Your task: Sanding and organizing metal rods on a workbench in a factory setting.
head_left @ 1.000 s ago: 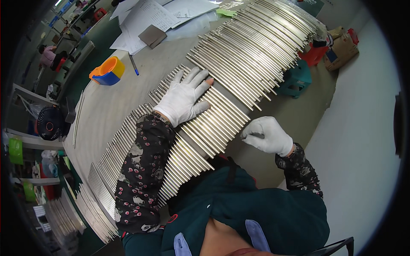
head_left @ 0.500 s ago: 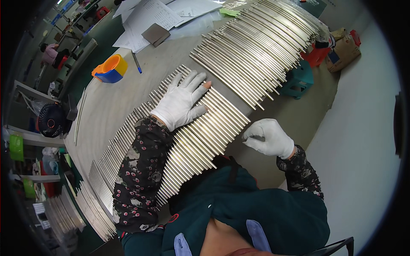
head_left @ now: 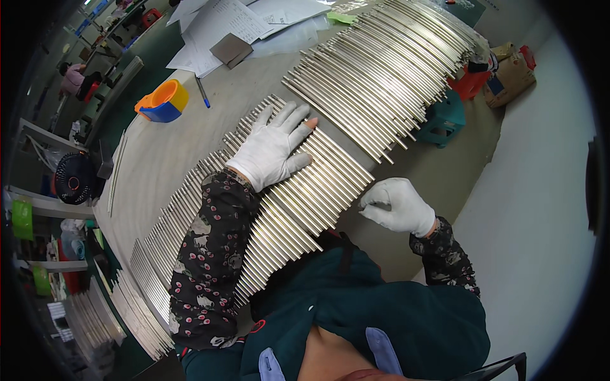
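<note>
Metal rods (head_left: 318,184) laid side by side on a table (head_left: 162,152), as we observed them.
On the table, the left hand (head_left: 270,147) lay flat, fingers spread, across some of the metal rods. Just beyond the table's near edge, the right hand (head_left: 399,206) had its fingers curled; we could not tell whether it held anything. We noted a pen (head_left: 203,93) and papers (head_left: 223,26) toward the table's far side.
</note>
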Demonstrator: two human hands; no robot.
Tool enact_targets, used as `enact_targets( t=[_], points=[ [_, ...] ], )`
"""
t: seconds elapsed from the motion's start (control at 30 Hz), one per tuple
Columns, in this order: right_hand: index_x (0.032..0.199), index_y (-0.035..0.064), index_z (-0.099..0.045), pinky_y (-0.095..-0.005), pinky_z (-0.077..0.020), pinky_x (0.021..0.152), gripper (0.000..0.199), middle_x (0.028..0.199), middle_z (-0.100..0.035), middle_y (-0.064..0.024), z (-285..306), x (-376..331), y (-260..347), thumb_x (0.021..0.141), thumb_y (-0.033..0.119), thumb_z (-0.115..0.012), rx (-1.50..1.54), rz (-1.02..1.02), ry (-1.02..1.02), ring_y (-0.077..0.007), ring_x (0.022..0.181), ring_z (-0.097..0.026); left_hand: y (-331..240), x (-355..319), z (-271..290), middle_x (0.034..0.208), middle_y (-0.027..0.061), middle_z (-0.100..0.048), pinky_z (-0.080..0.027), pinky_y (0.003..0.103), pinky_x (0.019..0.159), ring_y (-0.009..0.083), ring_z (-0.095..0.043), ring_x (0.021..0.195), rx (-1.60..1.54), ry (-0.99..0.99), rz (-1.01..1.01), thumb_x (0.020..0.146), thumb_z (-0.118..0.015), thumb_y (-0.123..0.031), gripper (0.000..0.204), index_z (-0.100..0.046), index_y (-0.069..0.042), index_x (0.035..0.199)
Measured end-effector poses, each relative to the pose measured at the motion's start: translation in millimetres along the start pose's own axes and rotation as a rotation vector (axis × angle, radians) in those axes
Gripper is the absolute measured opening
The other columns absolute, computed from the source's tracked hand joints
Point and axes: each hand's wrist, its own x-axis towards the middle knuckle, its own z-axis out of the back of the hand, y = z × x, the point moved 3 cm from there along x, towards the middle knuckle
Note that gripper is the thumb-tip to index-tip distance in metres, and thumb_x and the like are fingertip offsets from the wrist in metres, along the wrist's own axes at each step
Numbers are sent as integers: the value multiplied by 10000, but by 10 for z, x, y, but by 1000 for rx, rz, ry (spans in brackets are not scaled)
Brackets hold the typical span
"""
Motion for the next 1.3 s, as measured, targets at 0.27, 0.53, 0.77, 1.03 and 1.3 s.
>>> enact_targets(
  t=[0.27,0.53,0.77,1.03,1.3],
  points=[
    [783,39,-695,-331,-523,651,108,767,-673,-105,-39,0,39,719,126,-696,4,18,43,-245,697,-649,16,110,-72,1481,141,-314,-178,531,1123,338,-263,1382,17,-12,-13,900,-418,-540,665,-377,-114,1408],
    [788,64,-698,-343,-508,623,127,715,-649,-104,-212,-15,239,749,184,-680,80,154,120,-273,669,-635,30,127,-53,1477,138,-324,-192,518,1122,334,-275,1378,30,-35,-14,901,-425,-536,665,-390,-101,1402],
    [811,57,-683,-351,-514,635,106,737,-653,-108,-310,68,310,769,145,-642,178,192,139,-283,693,-638,20,113,-43,1498,135,-283,-198,516,1126,322,-266,1384,32,-46,0,901,-443,-528,660,-400,-95,1397],
    [809,48,-679,-334,-523,656,89,758,-668,-95,-287,-8,332,741,100,-658,255,266,86,-262,703,-648,272,-404,201,1504,161,-253,-165,548,1129,352,-226,1396,-48,-129,95,911,-418,-557,675,-349,-117,1418],
    [819,46,-680,-332,-528,669,102,785,-680,-95,-296,28,317,735,103,-663,189,294,80,-257,718,-655,172,-838,135,1492,198,-261,-172,550,1125,392,-235,1384,-109,6,146,911,-377,-602,700,-327,-138,1433]
  ],
)
